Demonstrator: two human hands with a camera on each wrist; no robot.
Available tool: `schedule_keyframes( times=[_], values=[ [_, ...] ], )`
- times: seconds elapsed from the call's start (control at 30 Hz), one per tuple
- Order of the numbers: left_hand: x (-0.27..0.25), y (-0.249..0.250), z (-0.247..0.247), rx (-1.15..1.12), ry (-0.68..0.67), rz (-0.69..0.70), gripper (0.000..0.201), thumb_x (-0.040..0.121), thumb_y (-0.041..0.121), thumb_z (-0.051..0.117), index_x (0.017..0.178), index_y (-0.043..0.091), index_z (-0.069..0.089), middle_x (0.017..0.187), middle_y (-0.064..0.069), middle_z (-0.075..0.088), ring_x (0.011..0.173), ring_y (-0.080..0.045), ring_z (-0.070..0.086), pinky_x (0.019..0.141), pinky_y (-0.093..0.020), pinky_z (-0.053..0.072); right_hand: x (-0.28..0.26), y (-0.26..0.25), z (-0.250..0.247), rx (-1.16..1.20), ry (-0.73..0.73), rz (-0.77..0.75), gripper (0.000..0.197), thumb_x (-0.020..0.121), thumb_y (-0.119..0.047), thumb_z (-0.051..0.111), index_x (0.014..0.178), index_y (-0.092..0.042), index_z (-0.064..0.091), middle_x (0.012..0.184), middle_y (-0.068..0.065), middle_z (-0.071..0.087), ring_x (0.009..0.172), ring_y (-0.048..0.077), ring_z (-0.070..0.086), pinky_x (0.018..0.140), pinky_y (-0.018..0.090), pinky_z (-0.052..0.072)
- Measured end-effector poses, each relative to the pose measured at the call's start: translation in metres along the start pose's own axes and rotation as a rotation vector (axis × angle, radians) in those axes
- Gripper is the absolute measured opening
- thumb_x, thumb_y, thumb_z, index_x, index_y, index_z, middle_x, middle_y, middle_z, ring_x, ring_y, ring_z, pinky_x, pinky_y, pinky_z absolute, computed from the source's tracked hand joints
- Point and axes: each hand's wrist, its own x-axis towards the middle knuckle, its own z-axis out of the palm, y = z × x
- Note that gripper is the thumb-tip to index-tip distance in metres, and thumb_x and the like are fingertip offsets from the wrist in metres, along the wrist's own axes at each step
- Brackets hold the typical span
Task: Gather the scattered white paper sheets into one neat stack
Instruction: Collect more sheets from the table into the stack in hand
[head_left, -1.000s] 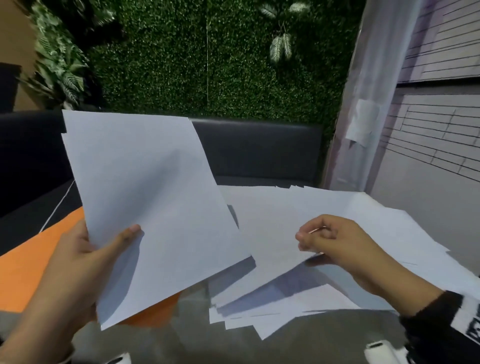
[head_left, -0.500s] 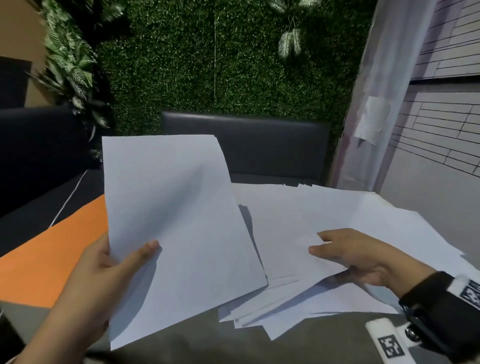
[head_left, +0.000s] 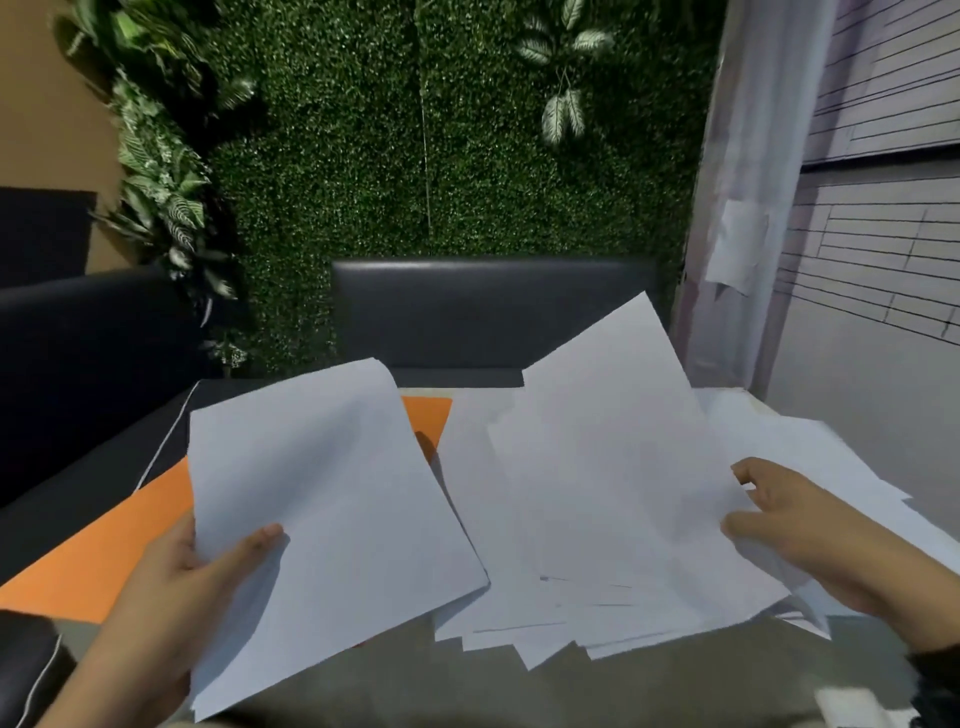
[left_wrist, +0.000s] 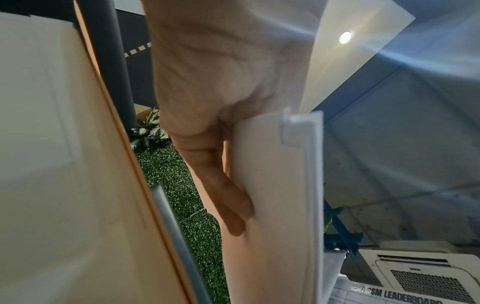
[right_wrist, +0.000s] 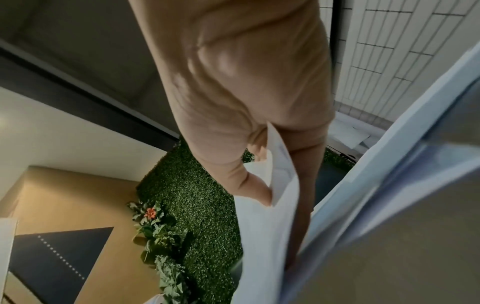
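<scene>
My left hand (head_left: 228, 556) grips a small stack of white sheets (head_left: 332, 519) at its lower left edge, thumb on top, and holds it tilted above the table. The left wrist view shows the fingers (left_wrist: 231, 197) lying flat behind that stack (left_wrist: 275, 205). My right hand (head_left: 769, 514) pinches the right edge of one white sheet (head_left: 613, 457), whose far corner stands up off the pile. In the right wrist view that sheet (right_wrist: 270, 216) passes between thumb and fingers. Under both lies a fanned pile of loose white sheets (head_left: 561, 618).
An orange sheet (head_left: 104, 551) lies on the grey table (head_left: 649, 686) at the left, partly under the held stack. A dark bench (head_left: 488, 312) and a green hedge wall (head_left: 441, 156) stand behind. A white tiled wall (head_left: 883, 260) closes the right side.
My right hand has taken hold of a sheet from the pile and raised it, its far corner now up. The left hand's stack has dropped lower and tilted flatter.
</scene>
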Motion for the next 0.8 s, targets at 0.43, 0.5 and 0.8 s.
schedule_keyframes(
  times=[0.43,0.5,0.8],
  values=[
    [-0.025,0.036,0.040,-0.115,-0.159,-0.063,0.017,0.106,0.027,0.065,0.119,0.025,0.077,0.102,0.018,0.085,0.103,-0.015,0.079,0.081,-0.030,0.054,-0.042,-0.022,0.023,0.656,-0.101,-0.154,0.045,0.097,0.011,0.057,0.134,-0.013,0.063,0.124,0.008,0.078,0.113,0.032,0.075,0.102,0.054,0.058],
    [-0.030,0.043,0.050,-0.150,-0.244,-0.083,0.025,0.106,0.041,0.061,0.117,0.027,0.077,0.097,0.024,0.084,0.091,-0.003,0.080,0.078,-0.024,0.054,-0.044,-0.025,0.048,0.521,-0.127,-0.142,0.041,0.097,0.013,0.059,0.129,-0.012,0.063,0.121,0.008,0.079,0.110,0.030,0.076,0.102,0.053,0.057],
    [-0.036,0.050,0.070,-0.165,-0.432,0.055,0.032,0.087,0.010,0.079,0.119,0.009,0.079,0.112,-0.008,0.086,0.103,-0.031,0.083,0.080,-0.036,0.067,-0.050,-0.051,0.086,0.577,-0.340,-0.078,0.025,0.098,-0.017,0.071,0.124,-0.019,0.068,0.110,-0.007,0.082,0.102,0.012,0.078,0.098,0.036,0.059]
  ],
)
